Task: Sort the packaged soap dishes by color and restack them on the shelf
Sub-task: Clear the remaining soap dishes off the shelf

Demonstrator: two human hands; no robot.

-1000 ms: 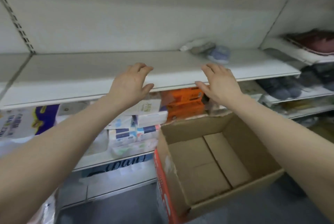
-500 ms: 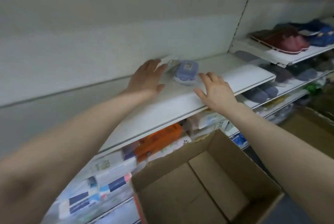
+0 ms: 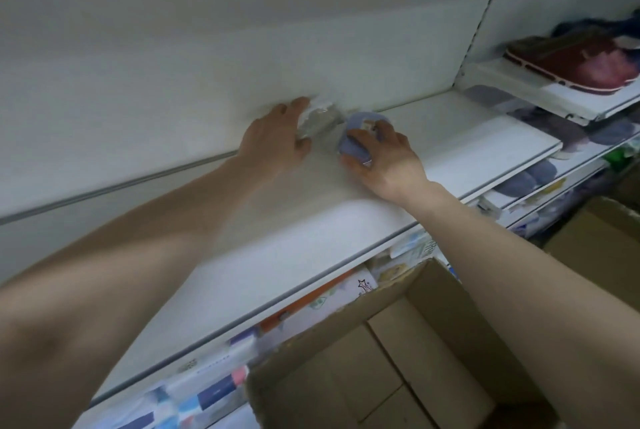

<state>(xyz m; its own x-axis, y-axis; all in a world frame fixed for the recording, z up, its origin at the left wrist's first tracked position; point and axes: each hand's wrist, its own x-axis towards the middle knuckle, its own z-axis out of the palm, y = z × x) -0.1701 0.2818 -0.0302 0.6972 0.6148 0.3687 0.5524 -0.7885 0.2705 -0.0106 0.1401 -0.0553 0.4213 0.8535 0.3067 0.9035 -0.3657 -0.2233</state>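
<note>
Two packaged soap dishes lie at the back of the white shelf, against the rear wall. My left hand grips the clear or whitish packaged soap dish, fingers curled round its left side. Just right of it sits the blue packaged soap dish, which my right hand holds with fingers over its top and thumb at its near edge. The two dishes sit close together, almost touching. Motion blur hides finer detail of the packaging.
An open cardboard box with nothing visible inside stands below the shelf's front edge. Packaged goods fill the lower shelf. Slippers lie on shelves to the right. Another cardboard box sits at the far right.
Both hands reached from the shelf's front to its back. The left hand has closed on the clear dish and the right hand has moved onto the blue dish. The view swung left.
</note>
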